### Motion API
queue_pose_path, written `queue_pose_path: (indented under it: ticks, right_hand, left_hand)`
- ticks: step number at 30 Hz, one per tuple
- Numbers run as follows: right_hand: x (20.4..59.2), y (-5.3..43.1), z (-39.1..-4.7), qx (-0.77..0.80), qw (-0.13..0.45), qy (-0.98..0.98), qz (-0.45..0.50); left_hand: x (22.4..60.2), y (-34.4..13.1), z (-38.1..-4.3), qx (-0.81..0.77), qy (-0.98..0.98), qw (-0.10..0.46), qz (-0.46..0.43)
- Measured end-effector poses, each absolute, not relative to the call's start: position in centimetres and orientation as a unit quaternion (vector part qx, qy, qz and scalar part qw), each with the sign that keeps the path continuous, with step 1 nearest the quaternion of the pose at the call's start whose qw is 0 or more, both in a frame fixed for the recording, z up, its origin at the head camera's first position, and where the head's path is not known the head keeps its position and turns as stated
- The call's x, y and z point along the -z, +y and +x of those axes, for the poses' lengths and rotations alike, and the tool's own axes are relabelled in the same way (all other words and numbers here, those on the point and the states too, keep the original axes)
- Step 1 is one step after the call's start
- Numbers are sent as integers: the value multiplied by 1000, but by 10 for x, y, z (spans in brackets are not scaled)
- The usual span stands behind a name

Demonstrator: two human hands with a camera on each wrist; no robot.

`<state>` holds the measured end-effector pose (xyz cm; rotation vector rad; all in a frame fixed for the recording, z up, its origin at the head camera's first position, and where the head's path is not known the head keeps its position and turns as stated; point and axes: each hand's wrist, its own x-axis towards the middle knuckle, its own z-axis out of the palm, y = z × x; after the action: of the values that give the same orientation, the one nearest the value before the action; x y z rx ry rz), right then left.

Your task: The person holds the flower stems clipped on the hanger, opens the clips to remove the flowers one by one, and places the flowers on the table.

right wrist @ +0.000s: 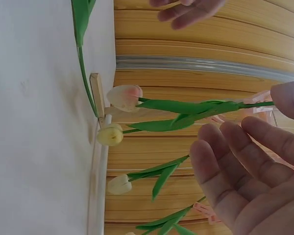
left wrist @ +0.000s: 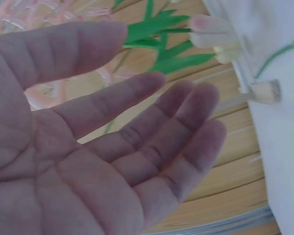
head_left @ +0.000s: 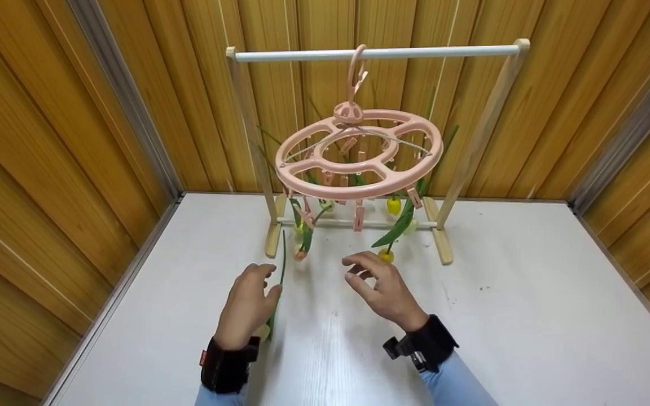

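A pink round clip hanger (head_left: pixel 336 192) hangs from the rack's white rod, with several artificial tulips held upside down in its clips. Beside the rack's left foot, my left hand (head_left: pixel 247 304) hovers over the table, fingers spread and holding nothing. A loose tulip (head_left: pixel 283 254) lies by it, its pale head partly behind the hand. My right hand (head_left: pixel 384 290) is raised with loosely bent fingers and holds nothing, just in front of a yellow tulip (head_left: pixel 386 256). In the right wrist view, a pink-white tulip (right wrist: pixel 125 98) and a pale yellow tulip (right wrist: pixel 110 134) hang beyond its fingertips.
The rack's wooden posts (head_left: pixel 480 135) stand on feet on the white table (head_left: pixel 528 316). A lower white rod joins the posts. Wood-patterned walls (head_left: pixel 77 169) enclose the back and sides. Pink clips (head_left: pixel 359 217) dangle below the ring.
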<state>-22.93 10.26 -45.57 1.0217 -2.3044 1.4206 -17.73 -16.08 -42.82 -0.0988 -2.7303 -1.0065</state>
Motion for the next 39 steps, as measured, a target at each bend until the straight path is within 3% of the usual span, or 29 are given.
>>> queue_pose_path:
  ticks: [15, 26, 39]
  right_hand:
    - [433, 103, -235, -481, 157, -781, 366]
    - [426, 97, -244, -494, 148, -767, 381]
    - [417, 89, -251, -513, 119, -765, 370]
  left_hand:
    - [420, -113, -198, 382, -878, 275, -89]
    - [435, -91, -224, 468, -828, 297, -85]
    - [451, -94, -239, 505, -794, 305, -146]
